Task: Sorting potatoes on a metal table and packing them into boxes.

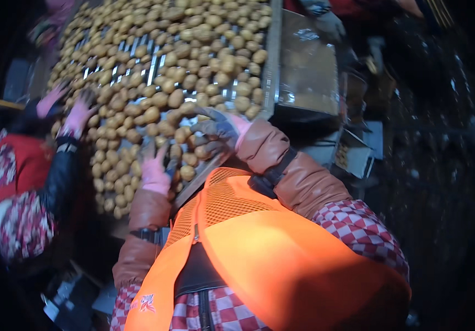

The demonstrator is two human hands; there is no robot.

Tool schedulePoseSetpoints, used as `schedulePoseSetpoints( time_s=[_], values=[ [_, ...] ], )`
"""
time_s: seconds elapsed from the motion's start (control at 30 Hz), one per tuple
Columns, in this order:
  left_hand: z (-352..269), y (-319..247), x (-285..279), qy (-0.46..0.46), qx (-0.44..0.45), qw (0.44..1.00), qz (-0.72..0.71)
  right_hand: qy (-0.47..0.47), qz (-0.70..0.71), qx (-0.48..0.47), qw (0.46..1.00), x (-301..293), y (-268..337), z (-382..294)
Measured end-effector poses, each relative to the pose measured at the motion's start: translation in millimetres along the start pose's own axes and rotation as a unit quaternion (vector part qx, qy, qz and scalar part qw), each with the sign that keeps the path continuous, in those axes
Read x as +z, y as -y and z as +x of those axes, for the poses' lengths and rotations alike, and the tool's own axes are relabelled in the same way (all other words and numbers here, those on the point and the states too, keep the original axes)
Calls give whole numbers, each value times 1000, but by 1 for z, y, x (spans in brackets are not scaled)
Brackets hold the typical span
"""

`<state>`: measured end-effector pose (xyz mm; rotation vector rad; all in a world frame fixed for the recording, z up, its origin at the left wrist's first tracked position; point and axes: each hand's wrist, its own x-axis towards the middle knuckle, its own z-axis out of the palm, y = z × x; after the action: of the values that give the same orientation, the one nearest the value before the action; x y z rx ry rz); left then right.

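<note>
A broad layer of potatoes (175, 99) covers a roller conveyor (153, 66), whose shiny metal bars show through the gaps. My left hand (154, 167), in a pink glove with dark fingers, reaches in among the potatoes at the near end, fingers spread. Farther right, my right hand (223, 130) wears a similar glove and curves over potatoes near the conveyor's corner. Its fingers are apart, and I see no potato clearly gripped in it. What lies under both palms is hidden.
At left, another person's pink-gloved hands (76, 113) touch the potatoes. A metal side rail (272, 62) edges the conveyor at right, with a cardboard box (307, 62) beside it. An open container (355, 153) stands lower right. The near wooden edge (200, 178) borders my orange vest.
</note>
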<state>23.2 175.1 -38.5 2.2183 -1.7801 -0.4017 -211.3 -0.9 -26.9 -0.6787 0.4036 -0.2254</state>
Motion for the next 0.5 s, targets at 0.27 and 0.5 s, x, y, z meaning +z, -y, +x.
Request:
schedulePoseSetpoints(
  time_s=[0.27,0.5],
  values=[
    [-21,12,-4,3,17,1000,-22,-286,347,-303,840,-137,7,-301],
    [-12,-24,0,-33,-123,992,22,-421,211,-210,857,-151,-19,-272]
  ],
)
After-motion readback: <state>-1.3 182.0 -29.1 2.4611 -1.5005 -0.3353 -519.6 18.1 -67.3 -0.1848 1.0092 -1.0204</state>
